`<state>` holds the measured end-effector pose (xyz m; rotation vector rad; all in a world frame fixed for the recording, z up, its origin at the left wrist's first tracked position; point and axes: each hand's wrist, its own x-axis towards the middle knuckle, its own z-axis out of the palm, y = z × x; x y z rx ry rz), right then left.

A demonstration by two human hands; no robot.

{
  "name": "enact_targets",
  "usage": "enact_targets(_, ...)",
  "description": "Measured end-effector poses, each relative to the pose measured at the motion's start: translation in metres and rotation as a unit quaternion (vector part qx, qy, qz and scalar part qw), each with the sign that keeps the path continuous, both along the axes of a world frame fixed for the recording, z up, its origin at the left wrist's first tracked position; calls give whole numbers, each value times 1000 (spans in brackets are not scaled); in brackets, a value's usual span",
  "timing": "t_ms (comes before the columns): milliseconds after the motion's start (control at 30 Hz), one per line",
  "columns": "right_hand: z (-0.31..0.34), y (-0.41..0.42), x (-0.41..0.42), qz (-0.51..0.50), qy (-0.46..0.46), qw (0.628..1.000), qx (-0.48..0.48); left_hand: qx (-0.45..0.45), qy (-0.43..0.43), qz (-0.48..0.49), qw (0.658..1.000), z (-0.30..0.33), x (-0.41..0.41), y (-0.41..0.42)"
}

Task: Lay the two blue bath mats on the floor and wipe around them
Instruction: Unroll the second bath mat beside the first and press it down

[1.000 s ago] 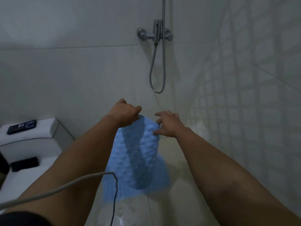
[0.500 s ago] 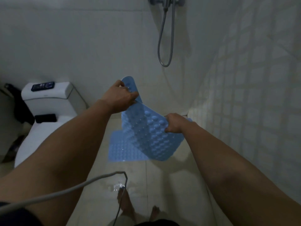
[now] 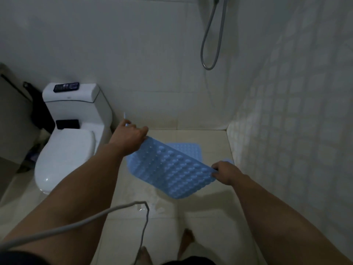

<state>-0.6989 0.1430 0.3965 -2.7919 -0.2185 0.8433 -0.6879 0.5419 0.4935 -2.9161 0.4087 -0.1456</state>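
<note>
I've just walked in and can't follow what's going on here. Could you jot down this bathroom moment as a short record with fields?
place: tiled bathroom corner, beside a white ceramic toilet
held item: blue bumpy rubber bath mat, stretched out above the floor
left hand: grips the mat's far end
right hand: grips the mat's near end
second mat: flat blue rubber bath mat, lying on the floor, partly hidden under the held one
floor: pale tiled floor, wet patch in front of the mats
wiping tool: none visible

Bare forearms [image 3: 91, 190], bare feet [image 3: 186, 240], dark shorts [image 3: 189, 262], no sleeves visible.
</note>
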Motion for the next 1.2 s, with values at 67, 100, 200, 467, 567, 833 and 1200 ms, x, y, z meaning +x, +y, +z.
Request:
enact_targets(67, -5, 8, -14, 8, -2, 1000, -7, -4, 54, 22, 998, -16, -19, 15)
enact_targets(100, -8, 13, -23, 11, 0, 1000, -10, 1, 82, 29, 996, -24, -27, 22)
enact_targets(200, -19, 28, -48, 8, 11, 999, -35, 8, 151, 40, 988, -52, -51, 40)
enact_targets(467, -64, 37, -75, 17, 57, 993, -106, -66, 289, 80, 952, -155, -87, 59)
enact_targets(567, -116, 31, -47, 53, 76, 985, -147, -74, 317, 82, 942, -218, -70, 54)
enact_targets(833, -396, 57, 63, 46, 7, 976, -214, -177, 183, 179, 950, -527, 25, 30)
enact_targets(1200, -820, 148, 33, -237, 46, 968, -69, -192, 222, 214, 932, -936, -10, 7)
